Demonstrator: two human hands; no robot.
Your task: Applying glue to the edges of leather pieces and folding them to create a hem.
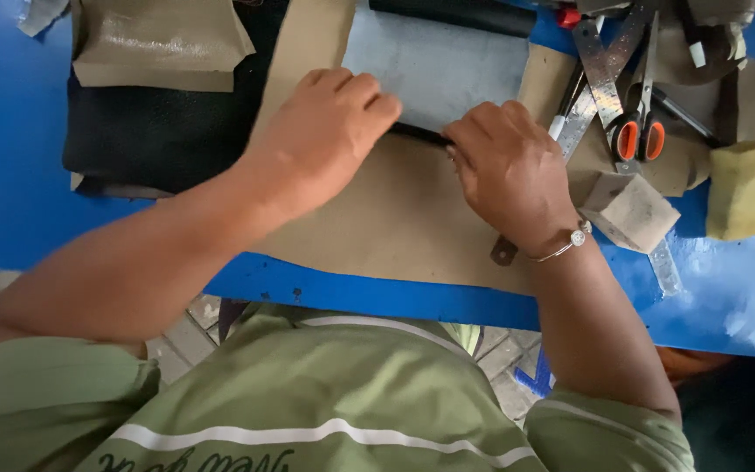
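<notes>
Pinching a thin, floppy black leather strip point(419, 135) at each end, both hands point(329, 131) point(509, 170) are pressing it onto tan leather sheet point(395, 218).

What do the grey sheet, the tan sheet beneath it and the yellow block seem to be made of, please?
Grey sheet: probably leather or faux leather, matte, folded black edge. Tan sheet: looks like kraft paper, flat and dull. Yellow block: apparently sponge foam, porous.
</notes>
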